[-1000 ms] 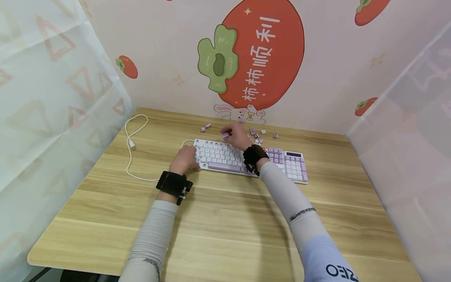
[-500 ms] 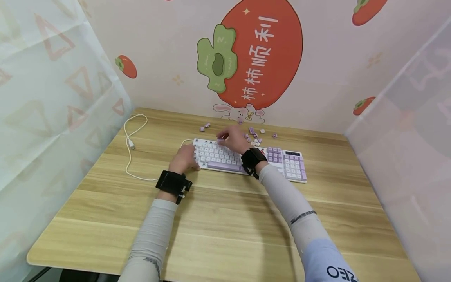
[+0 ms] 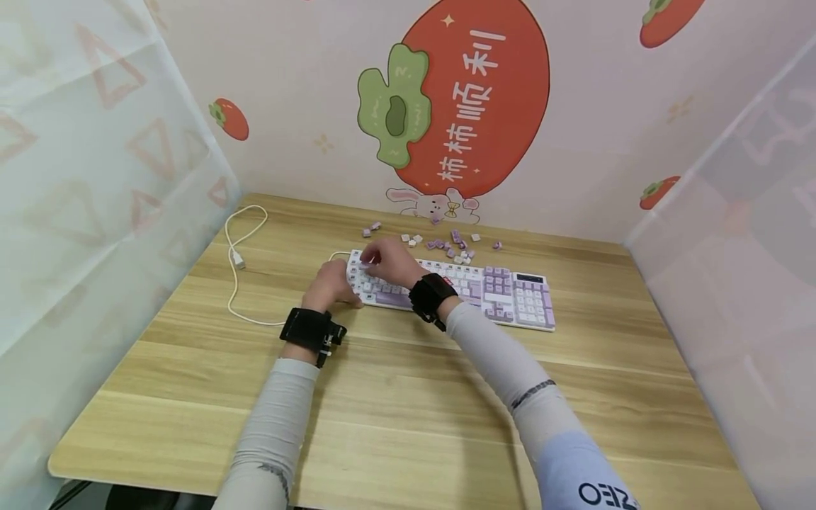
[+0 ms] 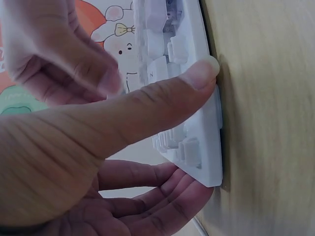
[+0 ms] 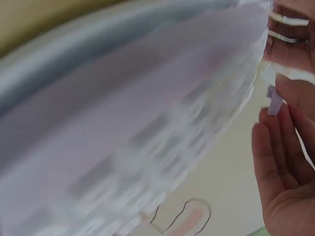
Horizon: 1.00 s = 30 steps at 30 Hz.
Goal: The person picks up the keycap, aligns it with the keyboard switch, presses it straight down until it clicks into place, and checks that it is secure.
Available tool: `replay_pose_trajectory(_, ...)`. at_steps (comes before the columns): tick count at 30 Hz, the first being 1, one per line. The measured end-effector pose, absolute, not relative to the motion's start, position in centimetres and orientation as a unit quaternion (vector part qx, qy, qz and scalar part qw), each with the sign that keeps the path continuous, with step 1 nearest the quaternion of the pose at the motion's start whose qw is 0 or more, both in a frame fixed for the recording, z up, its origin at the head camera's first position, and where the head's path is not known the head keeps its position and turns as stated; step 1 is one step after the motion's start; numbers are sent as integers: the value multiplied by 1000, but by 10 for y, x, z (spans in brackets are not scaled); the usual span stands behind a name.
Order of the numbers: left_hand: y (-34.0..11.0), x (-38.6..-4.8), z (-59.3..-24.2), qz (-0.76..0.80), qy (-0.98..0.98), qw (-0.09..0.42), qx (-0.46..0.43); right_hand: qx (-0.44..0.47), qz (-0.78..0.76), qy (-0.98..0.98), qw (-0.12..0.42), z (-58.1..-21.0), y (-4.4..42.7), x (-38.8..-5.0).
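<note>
A white and purple keyboard [image 3: 497, 287] lies near the back of the table, some of its switches bare. My left hand [image 3: 328, 285] grips its left end; in the left wrist view the thumb [image 4: 157, 101] presses the front edge and the fingers [image 4: 167, 206] curl at the far corner. Over the keyboard's left part is my right hand [image 3: 394, 263]. It pinches a small purple keycap [image 5: 274, 101] between thumb and fingertips, held above the keys in the right wrist view. The keys right under this hand are hidden in the head view.
Behind the keyboard lie several loose purple keycaps [image 3: 455, 236] and white keycaps [image 3: 404, 238]. Two purple keycaps [image 3: 366, 232] sit farther left. A white cable with its plug [image 3: 239, 260] loops over the left of the table [image 3: 395, 397]. A printed backdrop [image 3: 287, 85] rises behind.
My right hand has moved left along the keyboard with the purple keycap, uncovering white keycaps behind. My left hand has stayed at the keyboard's left end.
</note>
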<state>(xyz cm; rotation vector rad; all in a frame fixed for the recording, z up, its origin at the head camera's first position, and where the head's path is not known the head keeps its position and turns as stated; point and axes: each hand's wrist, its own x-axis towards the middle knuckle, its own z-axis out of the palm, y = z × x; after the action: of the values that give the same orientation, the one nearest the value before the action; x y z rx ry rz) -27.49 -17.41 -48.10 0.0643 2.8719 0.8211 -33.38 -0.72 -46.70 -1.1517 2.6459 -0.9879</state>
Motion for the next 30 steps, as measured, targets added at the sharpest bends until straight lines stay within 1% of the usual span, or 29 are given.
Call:
replay_pose_trajectory(8,-176,-273,-478,280,955,93,15,-395,-300,867,42,-471,-32,-328)
replay_pose_trajectory(12,-176,-274,-479,283,953,105,15,-384,-289,876,47,-475,-37,-328)
replay_pose_trajectory(16,-176,-275,-479,291,952,97,21,-366,-281,886,49,-476,-41,-328)
replay_pose_trajectory(22,-178,-276,-481,291,952,90,23,-371,-268,888,43,-477,-44,-329)
replay_pose_trajectory(30,-178,-275,-480,287,953,101,17,-338,-290,892,79,-478,-44,-333)
